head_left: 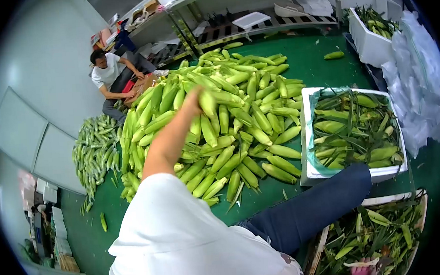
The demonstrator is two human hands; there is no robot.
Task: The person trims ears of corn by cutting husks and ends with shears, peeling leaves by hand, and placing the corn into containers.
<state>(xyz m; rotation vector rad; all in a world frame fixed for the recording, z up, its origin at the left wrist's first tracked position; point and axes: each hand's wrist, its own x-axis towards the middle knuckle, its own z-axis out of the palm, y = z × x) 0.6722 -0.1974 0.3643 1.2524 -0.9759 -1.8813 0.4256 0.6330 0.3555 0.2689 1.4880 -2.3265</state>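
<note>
My left hand [193, 100] reaches across to the big pile of green corn. Its fingers close on an ear of corn [208, 104] still in its husk; the fingers are smeared and partly hidden. At the bottom edge, my right hand [360, 271] wears a pink glove and is closed on a tool with pale handles and dark metal, which looks like pruning shears [384, 266]. That hand is over a crate [421, 226] of loose husks and leaves. More husked-on corn [277, 172] lies heaped on the green floor in front of me.
A white foam box [308, 132] of corn and leaves stands beside my leg [310, 207]. Another white box [370, 42] is at the back right by plastic bags [412, 75]. A co-worker [110, 73] sits behind the pile, near wrapped corn [95, 150]. Metal shelving [269, 28] runs behind.
</note>
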